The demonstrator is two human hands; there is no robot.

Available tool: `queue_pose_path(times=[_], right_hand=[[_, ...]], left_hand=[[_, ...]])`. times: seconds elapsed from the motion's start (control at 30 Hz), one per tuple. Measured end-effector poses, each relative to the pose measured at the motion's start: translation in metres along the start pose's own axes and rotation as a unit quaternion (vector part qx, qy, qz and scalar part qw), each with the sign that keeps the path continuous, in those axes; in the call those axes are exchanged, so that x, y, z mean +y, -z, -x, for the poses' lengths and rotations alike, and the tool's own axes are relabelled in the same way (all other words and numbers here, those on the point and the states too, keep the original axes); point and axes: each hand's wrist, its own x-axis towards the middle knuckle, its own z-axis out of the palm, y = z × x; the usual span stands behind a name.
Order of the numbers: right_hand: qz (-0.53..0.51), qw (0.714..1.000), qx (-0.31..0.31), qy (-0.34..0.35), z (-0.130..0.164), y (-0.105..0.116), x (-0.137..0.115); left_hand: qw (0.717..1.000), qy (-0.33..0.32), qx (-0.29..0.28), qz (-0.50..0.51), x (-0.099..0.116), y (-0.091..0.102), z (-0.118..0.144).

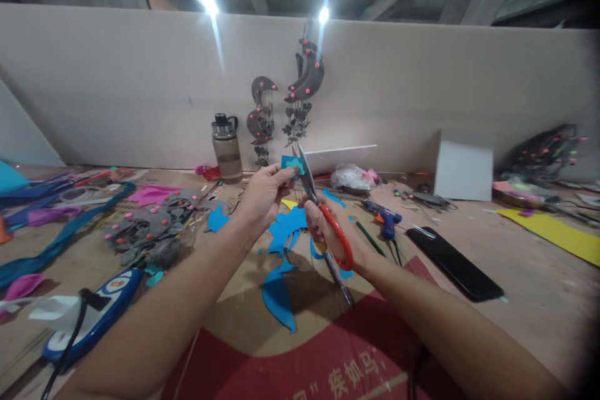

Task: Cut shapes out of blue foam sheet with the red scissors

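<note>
My left hand [272,184] pinches a small blue sheet piece [287,161] with a lighter teal shape [296,165] on it. In my right hand [321,225] is a pair of scissors [334,228] with orange-red handles. The blades are parted and point away from me, right beside the blue piece's edge. Blue cut scraps [287,225] lie on the cardboard under both hands, and a blue curved, pointed cutout [277,294] is closer to me. A slim shiny stick-like object [340,281] lies below my right hand.
A water bottle [227,149] stands at the back by the white board. Right of my hands are a blue glue gun [387,219], a dark green pencil [370,239] and a black phone [454,264]. Grey felt pieces with pink balls [157,222] lie left; similar hanging ornaments [307,75] are behind.
</note>
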Motion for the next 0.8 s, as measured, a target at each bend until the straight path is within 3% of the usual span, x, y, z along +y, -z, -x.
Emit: queue_pose_path(times=[0.2,0.63,0.8], right_hand=[[-0.051,0.999,0.006,0.015,0.002,-0.006,0.003],[-0.01,0.999,0.048,0.021,0.004,-0.01,0.007],[-0.007,0.998,0.058,0.033,0.002,-0.012,0.011]], left_hand=[[0.998,0.004,0.041,0.056,-0.011,-0.01,0.01],[0.985,0.055,0.084,0.139,-0.024,-0.022,0.019],[0.981,0.039,0.099,0.16,-0.029,-0.023,0.02]])
